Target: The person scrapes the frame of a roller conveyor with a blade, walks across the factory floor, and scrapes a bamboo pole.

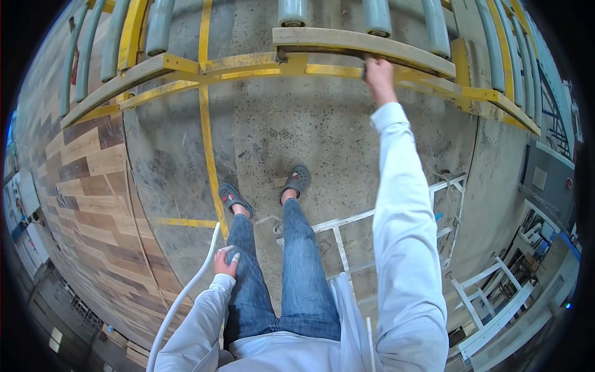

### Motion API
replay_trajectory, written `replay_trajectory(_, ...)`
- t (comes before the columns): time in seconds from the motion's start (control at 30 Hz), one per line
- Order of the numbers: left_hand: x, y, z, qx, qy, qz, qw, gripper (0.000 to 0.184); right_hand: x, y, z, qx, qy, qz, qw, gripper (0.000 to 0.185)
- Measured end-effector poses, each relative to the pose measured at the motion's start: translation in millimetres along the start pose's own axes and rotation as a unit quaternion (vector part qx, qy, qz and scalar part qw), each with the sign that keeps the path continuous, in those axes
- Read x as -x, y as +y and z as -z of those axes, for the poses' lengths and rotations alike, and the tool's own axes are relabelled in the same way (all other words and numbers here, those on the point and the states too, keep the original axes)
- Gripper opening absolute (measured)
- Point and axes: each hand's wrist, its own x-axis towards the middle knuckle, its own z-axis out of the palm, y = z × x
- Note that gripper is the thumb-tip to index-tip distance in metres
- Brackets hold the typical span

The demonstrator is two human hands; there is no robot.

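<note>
My right hand [379, 77] reaches far forward to the lower edge of a wooden plank [365, 44] on a yellow metal frame [242, 67]. Its fingers are closed, and a small dark thing shows beside them, too small to name. My left hand [227, 261] hangs low by my left thigh, fingers loosely apart, with pale coverings on some fingertips. A white cord [186, 290] passes just left of that hand; the fingers do not appear to be around it.
Grey-blue rollers [292, 11] line the frame. Yellow floor tape [209, 142] runs across concrete. White metal framing [339, 245] lies right of my legs, with another white frame [489, 291] farther right. Wood-pattern flooring [93, 186] spreads at left.
</note>
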Motion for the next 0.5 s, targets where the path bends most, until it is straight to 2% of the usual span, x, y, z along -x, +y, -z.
replay_trajectory(0.1,-2.5,15.3,-1.5,0.027,0.005,0.014,1.0,0.028,12.1,-14.1,-64.7,-0.009,-0.083,0.034,0.996,0.018)
replay_trajectory(0.17,0.1,24.0,4.6,0.075,0.005,0.037,0.996,0.028,24.4,-27.4,-76.4,-0.055,-0.088,0.02,0.994,0.017)
replay_trajectory(0.27,6.8,0.5,3.8,0.04,0.005,0.022,0.999,0.028,32.9,-47.5,-81.5,-0.13,-0.093,0.0,0.987,0.017)
replay_trajectory(0.37,11.2,-6.6,-1.3,0.039,0.002,0.023,0.999,0.028,36.9,-51.2,-77.2,-0.115,0.004,-0.041,0.993,0.016)
replay_trajectory(0.5,12.9,-5.6,-4.5,0.05,0.016,0.037,0.998,0.027,53.5,-60.1,-118.6,-0.148,-0.074,-0.041,0.985,0.017)
